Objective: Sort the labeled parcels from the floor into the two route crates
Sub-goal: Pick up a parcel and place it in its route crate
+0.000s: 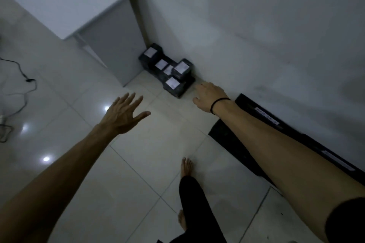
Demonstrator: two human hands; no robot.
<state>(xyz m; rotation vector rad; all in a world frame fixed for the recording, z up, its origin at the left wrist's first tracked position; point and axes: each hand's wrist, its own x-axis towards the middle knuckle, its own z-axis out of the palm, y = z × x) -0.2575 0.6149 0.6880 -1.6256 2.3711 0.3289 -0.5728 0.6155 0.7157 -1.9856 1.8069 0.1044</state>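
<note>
Several black parcels with white labels (172, 83) are piled on the floor in the corner against the wall. My right hand (209, 95), with a black band on its wrist, reaches out just right of the pile with nothing in it, its fingers partly curled and hard to read. My left hand (124, 113) hovers lower left of the pile, fingers spread and empty. Two black crates with white labels (246, 102) stand along the wall at the right, partly hidden behind my right forearm.
A white table (65, 0) with a grey side panel stands left of the parcels. Dark cables (21, 77) lie on the tiled floor at the far left. My bare feet and black trouser leg (191, 193) show at the bottom centre.
</note>
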